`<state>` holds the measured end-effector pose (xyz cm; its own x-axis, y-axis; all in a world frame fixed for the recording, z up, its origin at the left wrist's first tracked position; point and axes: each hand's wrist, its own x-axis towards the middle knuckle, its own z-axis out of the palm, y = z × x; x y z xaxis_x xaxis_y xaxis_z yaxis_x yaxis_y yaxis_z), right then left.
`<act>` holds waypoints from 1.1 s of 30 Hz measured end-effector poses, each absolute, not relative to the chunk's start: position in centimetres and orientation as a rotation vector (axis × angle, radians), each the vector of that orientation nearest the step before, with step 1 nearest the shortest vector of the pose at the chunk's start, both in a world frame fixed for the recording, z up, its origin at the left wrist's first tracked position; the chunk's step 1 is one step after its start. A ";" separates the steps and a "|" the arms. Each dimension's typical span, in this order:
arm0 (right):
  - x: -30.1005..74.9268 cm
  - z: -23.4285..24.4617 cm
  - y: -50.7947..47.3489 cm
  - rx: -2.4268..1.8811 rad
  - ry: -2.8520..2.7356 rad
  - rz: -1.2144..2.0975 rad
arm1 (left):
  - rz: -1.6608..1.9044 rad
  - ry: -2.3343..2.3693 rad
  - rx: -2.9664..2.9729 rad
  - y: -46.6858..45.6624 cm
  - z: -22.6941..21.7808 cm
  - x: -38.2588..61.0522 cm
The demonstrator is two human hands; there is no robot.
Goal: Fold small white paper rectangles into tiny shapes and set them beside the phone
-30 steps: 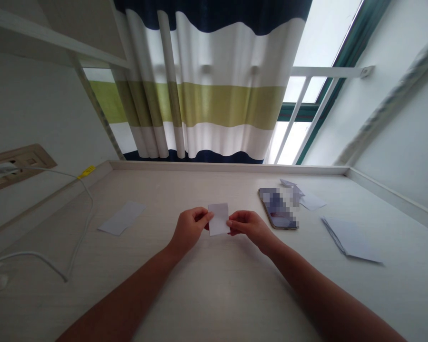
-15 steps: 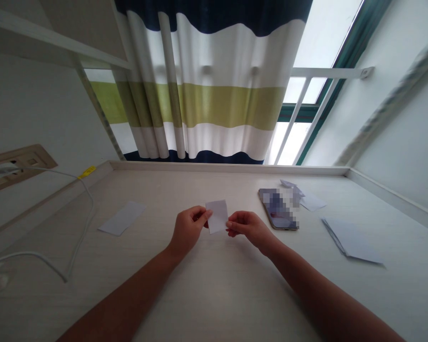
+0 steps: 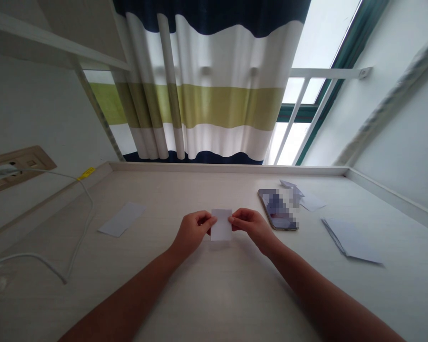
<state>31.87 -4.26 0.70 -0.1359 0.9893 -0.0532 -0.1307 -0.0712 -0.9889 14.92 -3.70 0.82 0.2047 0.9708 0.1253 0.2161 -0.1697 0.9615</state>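
Observation:
A small white piece of paper [image 3: 221, 227] is held upright just above the pale desk, between my two hands. My left hand [image 3: 194, 229] pinches its left edge with thumb and fingers. At the opposite edge, my right hand [image 3: 251, 225] grips the paper near its upper part. A smartphone [image 3: 276, 211] lies to the right of my right hand, its screen partly pixelated. Farther left on the desk is a flat white sheet [image 3: 121, 219].
A stack of white paper [image 3: 353, 241] lies at the right, with folded paper pieces [image 3: 292, 189] behind the phone. A white cable [image 3: 87, 216] runs from the wall socket [image 3: 35, 159] across the left side. A raised rim [image 3: 228, 168] borders the desk's back, before a striped curtain [image 3: 228, 107].
The paper has come slightly lower and to the right, and now sits straighter. My right hand has shifted its grip higher along the paper's edge.

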 end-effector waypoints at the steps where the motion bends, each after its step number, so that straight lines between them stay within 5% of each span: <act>1: 31.9 0.7 -4.3 -1.078 -1.171 1.418 | 1.049 1.153 1.575 -3.7 0.9 14.9; 33: 31.9 0.9 -4.4 -1.093 -1.093 1.442 | 1.038 1.173 1.559 -3.6 0.8 15.0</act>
